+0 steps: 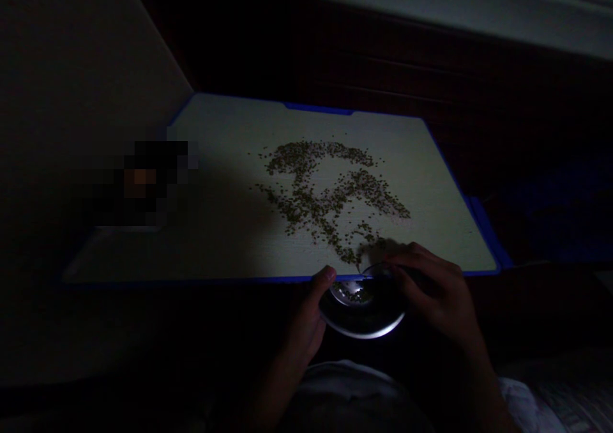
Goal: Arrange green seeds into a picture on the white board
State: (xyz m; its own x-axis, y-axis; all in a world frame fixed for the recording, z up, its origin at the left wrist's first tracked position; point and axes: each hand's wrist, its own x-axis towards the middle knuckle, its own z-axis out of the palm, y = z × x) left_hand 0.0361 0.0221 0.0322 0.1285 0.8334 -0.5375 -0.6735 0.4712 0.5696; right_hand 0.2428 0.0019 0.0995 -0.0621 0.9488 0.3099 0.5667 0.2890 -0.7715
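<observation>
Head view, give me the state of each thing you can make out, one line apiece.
Blue-edged board: pale, strewn with grains.
Grains: loose, scattered in uneven patches.
Bowl: open side up, some grains inside.
Left hand: at the bowl's left side; grip unclear.
Right hand: fingers bent at the board's near edge; grip unclear.

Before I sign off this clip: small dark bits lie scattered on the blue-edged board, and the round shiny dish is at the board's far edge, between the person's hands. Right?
Not the far edge: the head view shows the round shiny dish at the near edge of the blue-edged board, between the left hand and right hand.
</observation>
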